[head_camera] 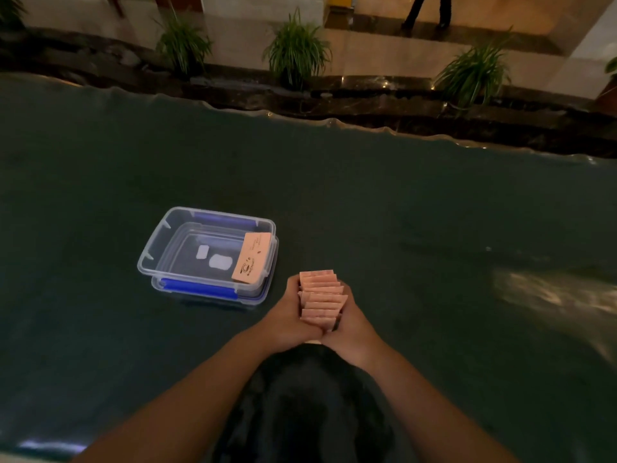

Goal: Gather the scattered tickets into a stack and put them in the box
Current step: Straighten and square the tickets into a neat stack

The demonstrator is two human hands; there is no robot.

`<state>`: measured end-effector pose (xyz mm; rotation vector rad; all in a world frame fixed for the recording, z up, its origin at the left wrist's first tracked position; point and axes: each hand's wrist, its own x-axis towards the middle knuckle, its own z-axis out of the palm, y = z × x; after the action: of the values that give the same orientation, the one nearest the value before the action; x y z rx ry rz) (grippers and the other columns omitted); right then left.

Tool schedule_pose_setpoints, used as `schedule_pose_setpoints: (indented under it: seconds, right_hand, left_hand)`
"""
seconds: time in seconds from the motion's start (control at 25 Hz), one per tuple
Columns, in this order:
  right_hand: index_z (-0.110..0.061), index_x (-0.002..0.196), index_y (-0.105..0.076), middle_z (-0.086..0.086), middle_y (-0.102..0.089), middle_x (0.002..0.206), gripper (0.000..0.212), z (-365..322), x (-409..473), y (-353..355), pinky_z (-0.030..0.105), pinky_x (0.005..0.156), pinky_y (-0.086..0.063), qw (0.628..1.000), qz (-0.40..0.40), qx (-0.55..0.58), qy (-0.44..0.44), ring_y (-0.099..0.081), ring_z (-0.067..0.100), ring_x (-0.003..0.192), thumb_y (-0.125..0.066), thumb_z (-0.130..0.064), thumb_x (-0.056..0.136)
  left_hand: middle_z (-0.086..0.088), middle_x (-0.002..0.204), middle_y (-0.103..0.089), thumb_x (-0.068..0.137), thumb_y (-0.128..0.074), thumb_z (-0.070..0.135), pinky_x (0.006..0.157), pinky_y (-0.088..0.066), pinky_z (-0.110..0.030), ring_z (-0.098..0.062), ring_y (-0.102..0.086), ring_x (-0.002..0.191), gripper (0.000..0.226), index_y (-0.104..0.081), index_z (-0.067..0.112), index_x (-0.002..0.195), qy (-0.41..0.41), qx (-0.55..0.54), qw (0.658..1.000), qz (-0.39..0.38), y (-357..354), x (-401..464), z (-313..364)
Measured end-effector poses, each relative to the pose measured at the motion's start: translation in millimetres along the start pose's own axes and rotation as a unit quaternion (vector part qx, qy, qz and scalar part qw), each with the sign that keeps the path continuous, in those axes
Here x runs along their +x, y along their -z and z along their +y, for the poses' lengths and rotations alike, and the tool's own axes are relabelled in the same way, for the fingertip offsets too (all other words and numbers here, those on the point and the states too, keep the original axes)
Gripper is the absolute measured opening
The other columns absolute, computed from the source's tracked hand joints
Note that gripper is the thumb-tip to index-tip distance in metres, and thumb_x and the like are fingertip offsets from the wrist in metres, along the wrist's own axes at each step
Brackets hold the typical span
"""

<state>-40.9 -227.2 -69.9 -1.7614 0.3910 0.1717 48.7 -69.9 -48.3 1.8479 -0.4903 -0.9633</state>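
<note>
A bundle of pink tickets point(321, 295) is pressed between my two hands near the middle of the dark table. My left hand point(289, 320) grips its left side and my right hand point(350, 325) grips its right side, heels of the palms touching. The tickets overlap like a fan, their edges uneven. To the left stands an open clear plastic box point(157, 248) with blue clips. One pink ticket point(251, 259) leans inside the box against its right wall.
The dark green table point(434, 228) stretches wide on all sides, its far edge wavy. Beyond it are a dark stone ledge, potted grassy plants point(297, 51) and a person's legs point(427, 11) far back. A glare patch lies at right.
</note>
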Motion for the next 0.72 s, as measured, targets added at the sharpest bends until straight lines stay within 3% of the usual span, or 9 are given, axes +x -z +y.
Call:
schedule_pose_setpoints:
  seconds: [0.12, 0.36, 0.6, 0.72]
  right_hand:
    - [-0.041, 0.155, -0.033, -0.028, -0.066, 0.129, 0.107, 3.6, 0.2, -7.7, 0.025, 0.106, -0.052, 1.0, -0.003, -0.018, -0.013, -0.067, -0.004, 0.119, -0.096, -0.034, 0.068]
    - [-0.042, 0.165, -0.005, -0.019, -0.049, 0.151, 0.136, 4.6, -2.7, -18.9, 0.024, 0.116, -0.041, 0.997, -0.036, -0.008, -0.06, -0.053, -0.019, 0.125, -0.089, -0.044, 0.058]
    - [-0.046, 0.164, 0.0, -0.009, -0.032, 0.166, 0.138, 1.5, 4.6, -22.7, 0.04, 0.125, -0.037, 0.998, -0.037, -0.028, -0.048, -0.049, 0.005, 0.143, -0.09, -0.042, 0.06]
    - [-0.054, 0.161, 0.003, -0.017, -0.032, 0.164, 0.139, 7.4, 5.2, -18.5, 0.028, 0.121, -0.037, 0.995, -0.07, -0.052, -0.046, -0.049, -0.004, 0.14, -0.093, -0.042, 0.06]
  left_hand:
    - [0.008, 0.131, -0.06, 0.067, -0.087, 0.019, 0.11, -0.053, -0.034, 0.0, -0.065, 0.118, 0.109, -0.02, 0.033, 0.151, -0.018, 0.022, 1.0, -0.013, -0.1, -0.2, -15.8]
    - [0.009, 0.158, -0.039, 0.066, -0.096, 0.037, 0.123, -0.028, -0.033, -0.003, -0.043, 0.145, 0.149, 0.019, 0.038, 0.161, -0.005, 0.041, 0.999, -0.026, -1.8, -3.8, -39.0]
    - [0.007, 0.162, -0.035, 0.07, -0.094, 0.039, 0.129, -0.027, -0.044, -0.005, -0.038, 0.149, 0.149, 0.024, 0.034, 0.161, -0.035, 0.064, 0.997, -0.028, 2.4, 0.2, -33.7]
    - [0.007, 0.161, -0.037, 0.067, -0.093, 0.039, 0.127, -0.027, -0.038, -0.005, -0.038, 0.149, 0.154, 0.031, 0.035, 0.159, -0.039, 0.072, 0.996, -0.038, 8.0, -0.5, -37.3]
